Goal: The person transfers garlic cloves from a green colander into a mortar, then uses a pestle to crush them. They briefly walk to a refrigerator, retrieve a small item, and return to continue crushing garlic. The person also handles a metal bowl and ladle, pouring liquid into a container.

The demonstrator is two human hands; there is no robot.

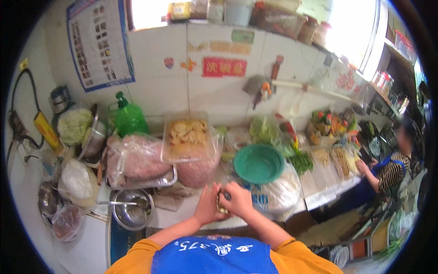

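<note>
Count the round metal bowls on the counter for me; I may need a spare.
2: a round metal bowl holding a spoon, left of the hands, and a smaller round metal bowl at the far left edge. Bags may hide others.

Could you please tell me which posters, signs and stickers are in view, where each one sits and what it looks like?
Poster: upper left wall, tall rectangle, blue border, rows of small pictures.
Red sign: centre of the tiled wall, wide rectangle, yellow characters.
Green sticker: just above the red sign, small pale rectangle.
Shield sticker: left of the red sign, small, red and blue.
</note>
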